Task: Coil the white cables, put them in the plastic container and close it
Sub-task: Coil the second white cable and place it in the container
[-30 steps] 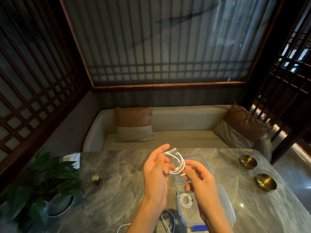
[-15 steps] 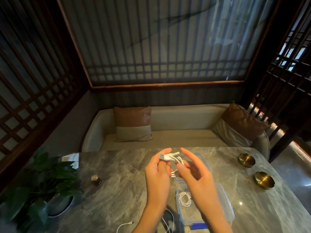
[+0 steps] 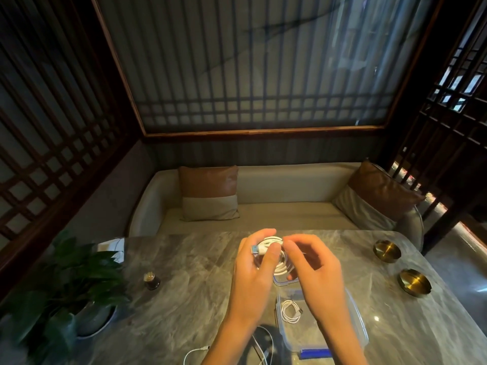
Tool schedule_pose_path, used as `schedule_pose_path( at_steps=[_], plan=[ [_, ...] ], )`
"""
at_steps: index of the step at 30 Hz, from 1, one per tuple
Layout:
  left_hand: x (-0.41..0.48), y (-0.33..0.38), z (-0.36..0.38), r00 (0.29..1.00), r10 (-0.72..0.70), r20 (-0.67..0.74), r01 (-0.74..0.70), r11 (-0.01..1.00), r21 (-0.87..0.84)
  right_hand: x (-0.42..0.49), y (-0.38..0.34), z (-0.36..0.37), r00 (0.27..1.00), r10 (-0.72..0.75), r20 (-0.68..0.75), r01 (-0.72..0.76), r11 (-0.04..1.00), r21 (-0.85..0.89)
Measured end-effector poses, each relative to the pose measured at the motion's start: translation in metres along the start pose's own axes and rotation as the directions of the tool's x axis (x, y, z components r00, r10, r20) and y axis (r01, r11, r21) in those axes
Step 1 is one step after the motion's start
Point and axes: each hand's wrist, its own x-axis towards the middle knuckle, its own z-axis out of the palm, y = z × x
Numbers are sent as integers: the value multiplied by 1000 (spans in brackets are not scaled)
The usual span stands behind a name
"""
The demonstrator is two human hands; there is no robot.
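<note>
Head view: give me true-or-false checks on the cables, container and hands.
1. The left hand and right hand both grip the held cable above the table. True.
2. The container is empty. False: a stored cable lies coiled inside.
3. The container is closed. False: it is open, its lid lying beyond it.
4. A loose cable lies uncoiled on the table. True.

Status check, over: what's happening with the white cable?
Left hand, right hand both gripping coiled white cable above the table. One coil already in open container. Third cable loose by near edge. Nothing blocking.
</note>
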Motion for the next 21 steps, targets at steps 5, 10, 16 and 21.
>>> schedule_pose_path(
  at_steps=[5,10,16,21],
  plan=[
    [6,2,-6,1000,1,-2,-1,1000,-19,1,0,-4,976,179,126,-198,967,163],
    [6,-1,-9,997,-7,73,10,999,-40,7,5,-10,855,398,332,-502,794,342],
    [7,-11,-12,996,-21,84,18,999,27,4,9,-13,897,382,222,-423,888,180],
    [8,-12,-8,999,-22,47,17,996,90,-8,9,2,998,-4,-61,-2,995,-97]
  ],
)
